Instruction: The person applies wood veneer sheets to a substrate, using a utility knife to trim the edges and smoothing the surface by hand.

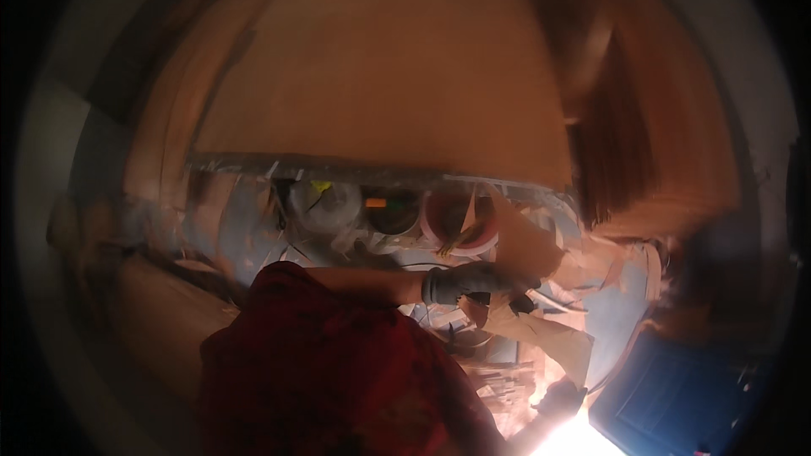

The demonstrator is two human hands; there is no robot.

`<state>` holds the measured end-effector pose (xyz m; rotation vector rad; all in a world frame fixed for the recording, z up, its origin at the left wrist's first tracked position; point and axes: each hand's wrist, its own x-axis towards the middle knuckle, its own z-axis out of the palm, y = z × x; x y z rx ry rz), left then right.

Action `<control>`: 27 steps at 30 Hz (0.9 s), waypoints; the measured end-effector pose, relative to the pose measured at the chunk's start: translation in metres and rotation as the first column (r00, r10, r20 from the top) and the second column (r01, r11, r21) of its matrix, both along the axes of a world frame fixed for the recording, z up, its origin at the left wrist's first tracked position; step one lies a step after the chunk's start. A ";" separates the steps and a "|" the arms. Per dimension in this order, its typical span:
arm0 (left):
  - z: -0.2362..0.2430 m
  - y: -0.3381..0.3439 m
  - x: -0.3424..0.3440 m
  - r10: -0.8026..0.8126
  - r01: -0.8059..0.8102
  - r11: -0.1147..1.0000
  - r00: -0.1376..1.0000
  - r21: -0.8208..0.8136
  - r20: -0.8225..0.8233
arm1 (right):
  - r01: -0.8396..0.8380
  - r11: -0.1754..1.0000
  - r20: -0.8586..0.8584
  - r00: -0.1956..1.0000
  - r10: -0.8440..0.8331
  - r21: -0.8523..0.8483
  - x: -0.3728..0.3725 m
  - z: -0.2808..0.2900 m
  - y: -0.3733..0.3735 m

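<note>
Sheet of stiff brown stuff, perhaps cardboard (549,339), slanting between the two hands, low and right of centre; upper end at the fingers of the grey-gloved left hand (473,281), apparently closed and clamped on it, though too blurred to make out each finger; lower end reaching down to the right hand (560,401), touching or nearly so; washed out by glare there, so impossible to tell whether pinched or merely propped; spread between two ends probably to keep from sagging or twisting; bare left forearm (372,284) stretched straight across in front of the body, likely to bring the grip over to the right side; just above the left hand, another brown piece (528,245), angled over the clutter, impossible to tell whether joined to the sheet or separate; farther up, a row of tubs: pale see-through (325,213), dark (395,221), pinkish-red (486,239); set side by side near the edge of a large brown panel (389,67), perhaps for easy reach; around the hands, loose scraps (621,266); to the right, a pile of brown boards (617,131), and lower down a blue crate (676,393); nearest the camera, a red shirt (325,363).
</note>
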<state>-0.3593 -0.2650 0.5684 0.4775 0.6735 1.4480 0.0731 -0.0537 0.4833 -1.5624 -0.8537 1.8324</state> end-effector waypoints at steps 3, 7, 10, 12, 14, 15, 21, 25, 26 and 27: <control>0.028 -0.036 0.001 0.085 -0.075 0.994 0.988 0.080 -0.128 | -0.098 0.992 -0.051 0.994 0.102 0.075 -0.007 0.030 0.018; 0.062 -0.114 -0.007 0.241 -0.211 0.967 0.940 0.145 -0.242 | 0.094 0.978 -0.062 0.995 -0.084 0.188 -0.091 0.124 -0.039; 0.069 -0.171 -0.008 0.369 -0.313 0.927 0.860 0.206 -0.352 | -0.263 0.777 0.295 0.950 0.104 0.572 -0.119 0.142 -0.048; 0.055 -0.203 -0.009 0.496 -0.417 0.863 0.806 0.284 -0.324 | -0.272 0.867 0.261 0.950 0.172 0.418 -0.164 0.181 -0.072; 0.074 -0.230 -0.021 0.511 -0.503 0.859 0.841 0.092 -0.176 | -0.375 0.805 0.284 0.921 0.266 0.461 -0.182 0.201 -0.074; 0.077 -0.240 -0.029 0.523 -0.528 0.849 0.845 -0.017 -0.115 | -0.408 0.734 0.268 0.912 0.310 0.542 -0.201 0.201 -0.067; 0.105 -0.333 -0.144 0.749 -0.666 0.656 0.518 0.354 -0.414 | -0.918 0.383 -0.932 0.043 0.359 0.105 -0.396 0.244 -0.083; 0.067 -0.410 -0.277 0.850 -0.783 0.524 0.508 0.336 -0.142 | -0.715 -0.579 0.385 0.444 -0.809 -0.392 -0.558 0.249 -0.160; 0.056 -0.436 -0.310 0.874 -0.782 0.483 0.404 0.394 -0.270 | -0.674 -0.715 0.639 0.468 -0.610 -0.189 -0.598 0.245 -0.186; 0.042 -0.464 -0.342 0.883 -0.783 0.436 0.276 0.444 -0.380 | -0.630 -0.772 0.850 0.452 -0.272 0.088 -0.639 0.239 -0.212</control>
